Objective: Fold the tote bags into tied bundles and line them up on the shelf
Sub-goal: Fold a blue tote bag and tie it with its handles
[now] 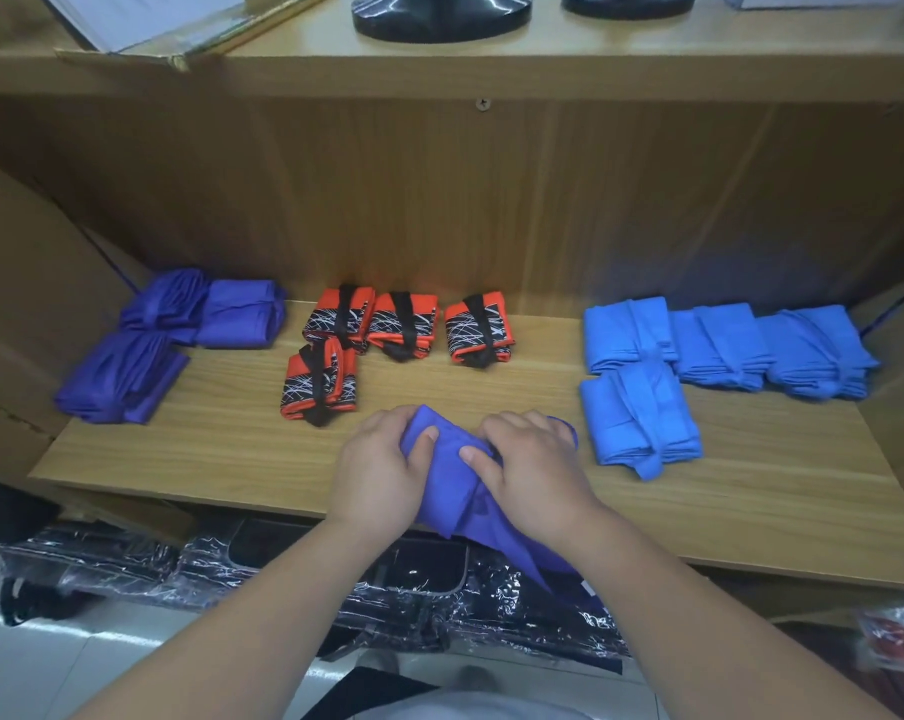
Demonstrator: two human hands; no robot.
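A purple tote bag (449, 485) lies partly folded at the front edge of the wooden shelf (751, 491), its loose end hanging off toward me. My left hand (382, 470) grips its left side with the thumb on top. My right hand (533, 465) holds its right side, thumb pressed on the fabric. Three purple bundles (179, 335) sit at the left. Several orange-and-black bundles (387, 330) lie in the middle. Several light blue bundles (720, 356) lie at the right.
A cardboard panel (28, 304) leans at the shelf's left end. Black items wrapped in plastic (231, 569) lie below the shelf. An upper board carries two black round bases (439, 15) and a flat box (169, 18).
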